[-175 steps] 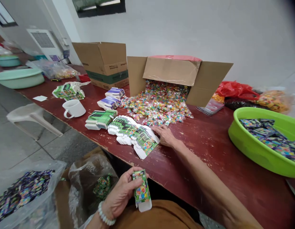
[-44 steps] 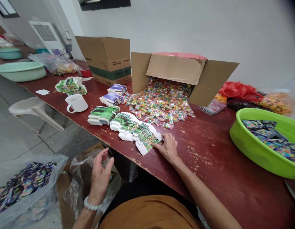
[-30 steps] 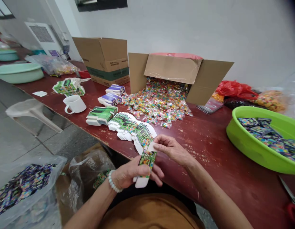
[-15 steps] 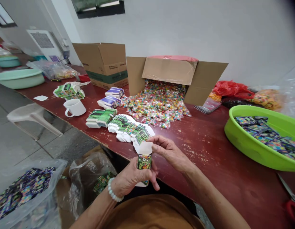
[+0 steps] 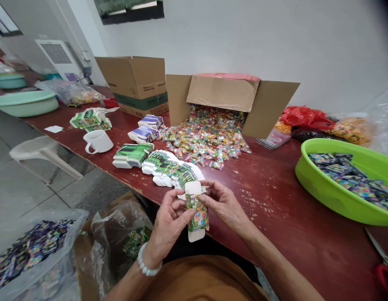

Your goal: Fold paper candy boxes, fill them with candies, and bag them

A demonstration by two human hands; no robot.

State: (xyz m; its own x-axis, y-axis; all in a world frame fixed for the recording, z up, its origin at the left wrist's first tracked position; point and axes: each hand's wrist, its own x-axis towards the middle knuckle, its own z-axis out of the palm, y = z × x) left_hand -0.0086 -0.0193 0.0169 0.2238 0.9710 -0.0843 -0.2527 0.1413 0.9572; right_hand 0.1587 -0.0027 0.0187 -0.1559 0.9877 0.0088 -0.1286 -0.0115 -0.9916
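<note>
A small green printed carton (image 5: 197, 215) is held between both hands over the table's front edge, its white end flaps standing out at top and bottom. My left hand (image 5: 173, 219), with a pale bead bracelet on the wrist, grips the carton's left side, thumb on its front. My right hand (image 5: 223, 202) pinches the upper right edge near the top flap. Just beyond them lies a fanned row of flat green cartons (image 5: 171, 167). Behind that, small clear packets of colourful candy (image 5: 209, 138) spill from an open cardboard box (image 5: 223, 92).
Stacks of green cartons (image 5: 133, 154) and purple cartons (image 5: 144, 133) lie left of the candy, near a white mug (image 5: 99, 141). A lime green basin (image 5: 344, 200) of dark packets stands right, scissors (image 5: 380, 248) before it. Below left are a bin of packets (image 5: 31, 251) and a plastic-lined box (image 5: 118, 225).
The carton has turned, so its broad printed face now shows with a flap at each end. My left hand has shifted its grip to the side, and my right fingers now pinch the top edge.
</note>
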